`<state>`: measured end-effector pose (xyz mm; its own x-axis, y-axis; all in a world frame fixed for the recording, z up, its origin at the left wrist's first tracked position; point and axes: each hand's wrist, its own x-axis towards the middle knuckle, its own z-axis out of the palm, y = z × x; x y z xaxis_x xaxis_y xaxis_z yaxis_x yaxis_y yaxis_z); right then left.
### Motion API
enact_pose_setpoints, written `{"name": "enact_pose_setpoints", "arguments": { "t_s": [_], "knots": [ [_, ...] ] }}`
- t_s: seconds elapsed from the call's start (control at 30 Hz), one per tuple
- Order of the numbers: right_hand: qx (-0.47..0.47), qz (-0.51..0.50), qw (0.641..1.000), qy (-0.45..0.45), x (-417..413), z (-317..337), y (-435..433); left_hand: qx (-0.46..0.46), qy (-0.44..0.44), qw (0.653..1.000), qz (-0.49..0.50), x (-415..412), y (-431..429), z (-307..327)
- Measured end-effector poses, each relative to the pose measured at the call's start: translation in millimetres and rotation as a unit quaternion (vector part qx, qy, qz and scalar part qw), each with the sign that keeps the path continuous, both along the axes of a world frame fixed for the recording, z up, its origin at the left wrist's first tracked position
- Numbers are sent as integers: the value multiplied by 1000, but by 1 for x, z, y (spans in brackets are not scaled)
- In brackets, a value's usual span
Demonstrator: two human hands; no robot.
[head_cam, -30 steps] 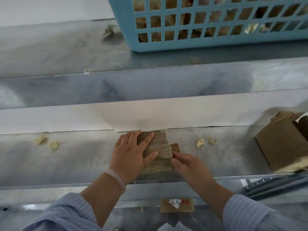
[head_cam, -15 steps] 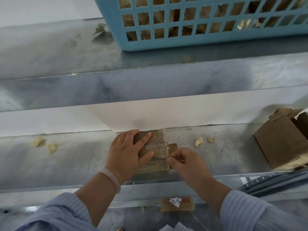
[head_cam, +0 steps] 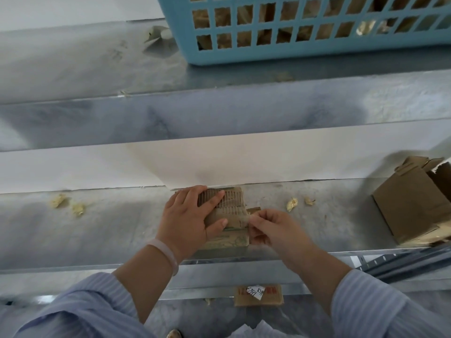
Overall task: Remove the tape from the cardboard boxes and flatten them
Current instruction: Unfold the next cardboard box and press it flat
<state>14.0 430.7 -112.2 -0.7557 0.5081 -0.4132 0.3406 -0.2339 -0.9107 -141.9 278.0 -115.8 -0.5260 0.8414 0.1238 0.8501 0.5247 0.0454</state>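
Presses the flattened cardboard box down on the table with the left hand, fingers straight and spread over its ribbed top. Pinches the tape at the box's right edge between thumb and curled fingers of the right hand. Leaves an unflattened box well apart at far right, with a blue basket on the ledge above.

A small flattened cardboard piece lies in the middle of the view. It is brown, and its torn top shows the corrugated ribs. The left hand presses flat on its 9 o'clock half. The right hand pinches a glossy tape strip at its 3 o'clock edge. Well apart at 3 o'clock, a brown box lies tilted with its flaps open.
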Motion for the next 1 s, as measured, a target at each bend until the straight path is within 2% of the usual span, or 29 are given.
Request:
{"name": "enact_pose_setpoints", "arguments": {
  "t_s": [0.07,0.13,0.2,0.4,0.53,0.63,0.73,0.8,0.9,1.0],
  "knots": [
    [101,-10,995,-18,-3,5,7,1,2,1000,-7,0,-1,0],
    [223,-5,974,-48,-7,10,14,6,2,1000,-9,1,-1,0],
    [289,4,956,-54,-10,12,16,12,4,1000,-9,1,-1,0],
    [335,109,936,13,-12,10,22,19,10,1000,-8,0,-1,-2],
    [424,179,888,2,-15,16,28,17,13,1000,-8,0,-2,-1],
    [487,162,858,-18,-19,16,27,20,12,1000,-16,1,-3,-1],
    [494,98,864,-4,-21,6,20,21,12,1000,-18,1,-3,0],
    [502,55,862,36,-21,-6,15,22,9,1000,-16,0,-3,-1],
    [577,70,806,112,-21,-17,18,22,8,1000,-18,0,-3,-2],
    [637,125,745,153,-19,-16,27,19,9,1000,-20,-1,-3,-2]
  ]
}}
